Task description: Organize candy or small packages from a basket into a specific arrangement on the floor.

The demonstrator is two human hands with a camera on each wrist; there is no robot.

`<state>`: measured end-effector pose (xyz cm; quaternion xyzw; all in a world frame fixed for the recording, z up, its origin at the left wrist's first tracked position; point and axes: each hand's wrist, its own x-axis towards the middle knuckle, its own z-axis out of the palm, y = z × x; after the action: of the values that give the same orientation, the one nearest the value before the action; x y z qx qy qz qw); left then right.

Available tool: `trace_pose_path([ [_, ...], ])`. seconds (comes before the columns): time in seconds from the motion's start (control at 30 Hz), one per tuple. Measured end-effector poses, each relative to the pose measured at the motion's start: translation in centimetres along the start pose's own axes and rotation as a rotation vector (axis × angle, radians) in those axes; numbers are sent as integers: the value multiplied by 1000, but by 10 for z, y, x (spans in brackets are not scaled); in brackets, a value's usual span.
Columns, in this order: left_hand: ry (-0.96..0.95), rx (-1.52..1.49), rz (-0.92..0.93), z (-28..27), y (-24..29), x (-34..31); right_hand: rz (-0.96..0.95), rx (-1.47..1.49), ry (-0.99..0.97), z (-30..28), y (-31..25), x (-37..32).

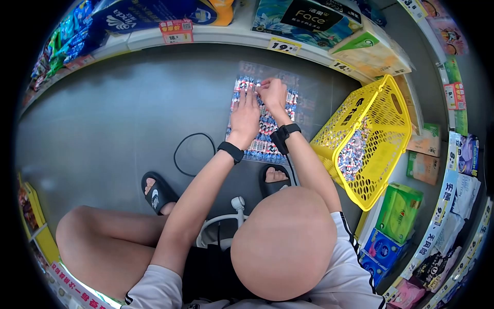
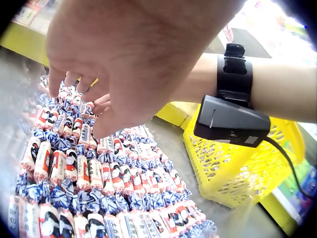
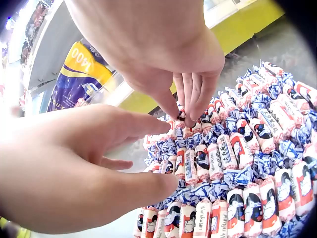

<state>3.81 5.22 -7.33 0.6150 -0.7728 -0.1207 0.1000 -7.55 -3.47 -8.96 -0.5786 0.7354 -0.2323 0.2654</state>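
Observation:
Rows of wrapped White Rabbit candies (image 1: 267, 129) lie side by side on a clear plastic sheet (image 1: 250, 67) on the floor. My right hand (image 1: 274, 95) is at the far end of the rows. In the right wrist view its thumb and forefinger pinch a candy (image 3: 181, 116), fingertips down among its neighbours. Flat over the left side of the rows, my left hand (image 1: 245, 116) has its fingers straight and its fingertips at the far rows. In the left wrist view that hand covers part of the candies, and the right hand is mostly hidden behind it.
A yellow basket (image 1: 378, 116) with more candies inside stands tilted to the right. Shelves with tissue packs (image 1: 309, 23) border the far side and right. A black cable loop (image 1: 177, 154) lies left of the sheet, and sandalled feet (image 1: 157, 193) stand nearer.

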Motion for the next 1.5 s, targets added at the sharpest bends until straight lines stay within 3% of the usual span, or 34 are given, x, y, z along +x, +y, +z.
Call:
trace_pose_path([
  [0.07,-92,12,11,3,-3,2,18,32,-8,3,0,2],
  [0.2,-30,67,21,16,-7,4,11,83,-12,5,0,2],
  [0.37,-125,167,17,15,-5,6,-38,149,24,6,-4,-5],
  [0.87,-88,85,35,7,-7,10,-118,103,-45,-1,3,-3],
  [0.9,-95,60,33,3,-6,9,-142,42,-53,-8,0,-7],
  [0.93,77,28,87,0,-4,6,-141,42,-47,-17,-4,-12],
  [1.0,63,-69,96,-15,3,7,-236,45,-71,-39,-11,-26],
  [1.1,109,-228,146,-35,15,4,-234,117,2,-80,-30,-54],
  [1.17,315,-325,288,-48,25,3,-282,127,49,-105,-32,-67],
  [1.27,274,-411,325,-74,44,-3,-371,54,112,-153,-31,-94],
  [1.5,308,-539,508,-119,120,-11,-335,137,244,-245,-7,-149],
])
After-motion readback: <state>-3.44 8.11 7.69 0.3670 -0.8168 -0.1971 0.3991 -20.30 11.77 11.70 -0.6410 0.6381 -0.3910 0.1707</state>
